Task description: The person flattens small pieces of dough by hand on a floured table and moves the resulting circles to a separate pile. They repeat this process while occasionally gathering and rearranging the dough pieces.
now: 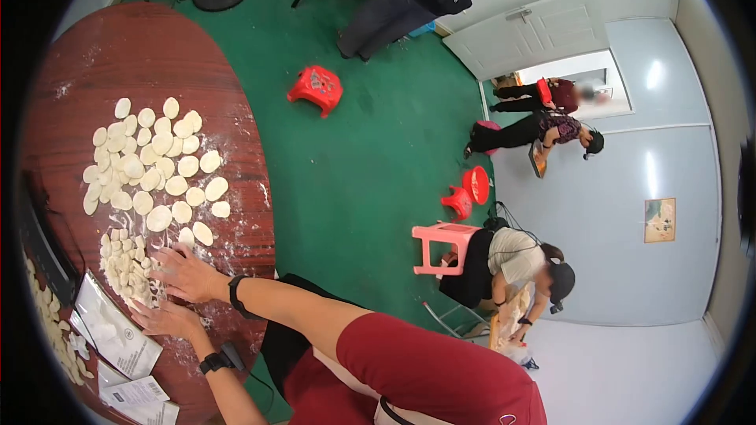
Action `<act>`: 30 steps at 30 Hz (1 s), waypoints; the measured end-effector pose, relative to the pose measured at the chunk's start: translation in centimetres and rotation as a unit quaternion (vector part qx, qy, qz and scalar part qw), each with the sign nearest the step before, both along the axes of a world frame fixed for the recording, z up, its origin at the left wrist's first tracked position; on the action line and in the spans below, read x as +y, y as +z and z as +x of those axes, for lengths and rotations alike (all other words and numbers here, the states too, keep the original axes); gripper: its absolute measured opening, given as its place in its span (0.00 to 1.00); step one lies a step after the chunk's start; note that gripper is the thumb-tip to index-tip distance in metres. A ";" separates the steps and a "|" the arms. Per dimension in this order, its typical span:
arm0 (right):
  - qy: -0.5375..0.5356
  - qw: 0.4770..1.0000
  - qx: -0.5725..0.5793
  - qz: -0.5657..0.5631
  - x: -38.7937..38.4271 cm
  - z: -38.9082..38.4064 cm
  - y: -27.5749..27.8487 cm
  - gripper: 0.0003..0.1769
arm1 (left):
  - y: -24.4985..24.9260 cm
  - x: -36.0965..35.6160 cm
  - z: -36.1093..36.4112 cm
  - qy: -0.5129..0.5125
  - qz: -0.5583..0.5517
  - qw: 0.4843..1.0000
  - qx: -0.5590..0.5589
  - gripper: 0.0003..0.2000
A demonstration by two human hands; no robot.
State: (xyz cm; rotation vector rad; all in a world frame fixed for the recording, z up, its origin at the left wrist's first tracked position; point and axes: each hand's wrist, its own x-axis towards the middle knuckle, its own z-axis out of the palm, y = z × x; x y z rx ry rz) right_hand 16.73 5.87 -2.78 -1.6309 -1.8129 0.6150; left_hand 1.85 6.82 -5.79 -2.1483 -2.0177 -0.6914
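Observation:
My right hand [189,274] lies palm down with fingers spread at the edge of a pile of small floury dough pieces [124,267]. Just below it in the view, my left hand [169,321] also has its fingers stretched out, touching the near side of that pile. Neither hand is closed round anything visible. Many flat round dough wrappers [161,143] lie overlapping on the dark red wooden table [150,39]. One wrapper [186,236] sits right by my right fingertips. White flour is scattered across the tabletop.
White packets [118,330] and a dark flat device [43,232] lie along the table's side, near more dough pieces [51,319]. Red stools [316,90] and a pink stool [442,248] stand on the green floor. Several people are nearby, one bent over a tray [510,319].

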 end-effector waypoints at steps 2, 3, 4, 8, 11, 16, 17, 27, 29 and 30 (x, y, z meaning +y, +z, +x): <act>-0.020 0.999 -0.017 0.046 0.0 0.1 -0.3 0.29 | -0.3 0.1 -0.5 -0.038 0.044 0.995 -0.083 0.31; -0.034 0.998 -0.003 0.048 -0.1 0.2 -0.2 0.28 | 0.0 0.2 -0.5 -0.080 0.078 0.980 -0.162 0.29; -0.047 0.998 0.011 0.049 -0.2 0.3 -0.1 0.28 | 0.3 0.0 -0.6 -0.077 0.079 0.981 -0.162 0.29; -0.080 0.988 0.028 0.126 0.4 0.2 -0.9 0.24 | 0.7 -1.1 -1.7 -0.083 0.041 0.982 -0.167 0.23; -0.125 0.975 0.092 0.157 0.7 0.3 -0.6 0.15 | 1.2 -1.9 -1.8 -0.072 -0.032 0.973 -0.218 0.22; 0.080 0.981 0.161 0.066 -2.0 1.1 2.0 0.12 | 4.5 -1.7 -0.4 0.028 -0.091 0.897 -0.432 0.21; 0.105 0.979 0.173 -0.005 -3.1 0.7 3.0 0.16 | 4.8 -1.2 -0.5 0.073 -0.083 0.861 -0.497 0.19; 0.082 0.906 0.334 -0.246 -4.6 -3.4 0.9 0.14 | 4.2 -0.2 -0.7 0.022 0.005 0.792 -0.610 0.32; 0.088 0.869 0.344 -0.344 -4.5 -2.8 1.5 0.11 | 5.0 -0.6 0.0 -0.021 0.030 0.887 -0.459 0.41; 0.099 0.838 0.365 -0.392 -4.5 -2.4 1.7 0.10 | 5.5 -0.9 0.4 -0.046 0.043 0.941 -0.332 0.45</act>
